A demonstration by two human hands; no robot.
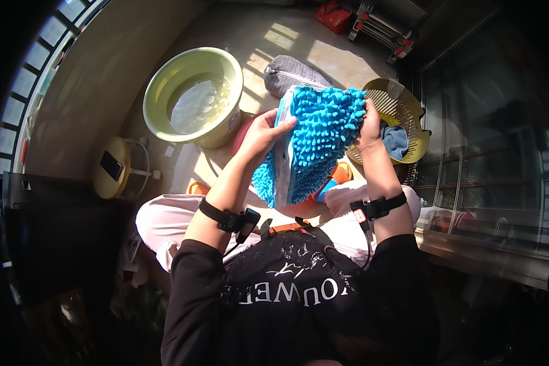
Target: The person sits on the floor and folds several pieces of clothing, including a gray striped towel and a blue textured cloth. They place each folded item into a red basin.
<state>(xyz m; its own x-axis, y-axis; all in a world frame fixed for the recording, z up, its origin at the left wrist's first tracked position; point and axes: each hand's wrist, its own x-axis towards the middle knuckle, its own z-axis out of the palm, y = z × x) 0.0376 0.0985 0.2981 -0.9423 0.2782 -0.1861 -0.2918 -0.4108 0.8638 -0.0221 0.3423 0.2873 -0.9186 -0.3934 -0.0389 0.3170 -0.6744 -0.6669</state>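
A blue chenille cover [327,123] with thick, noodle-like pile hangs between my two hands, above my lap. My left hand [261,137] pinches its pale edge strip [283,155], thumb on top. At the upper right corner, my right hand [369,126] grips the pile side, its fingers partly hidden behind the fabric. Behind the cover, a dark red round object [247,130] shows only in part. A grey ribbed fabric item [295,75] with a pale zip-like line lies on the floor just beyond.
A light green basin [153,110] of cloudy water holds a whitish cloth or film [194,107]. To the right stands a yellow-green slotted basket [414,123] with a blue-grey cloth [395,141]. A round stool [112,183] bears a phone-like dark object [111,165]. Glass doors [485,151] line the right side.
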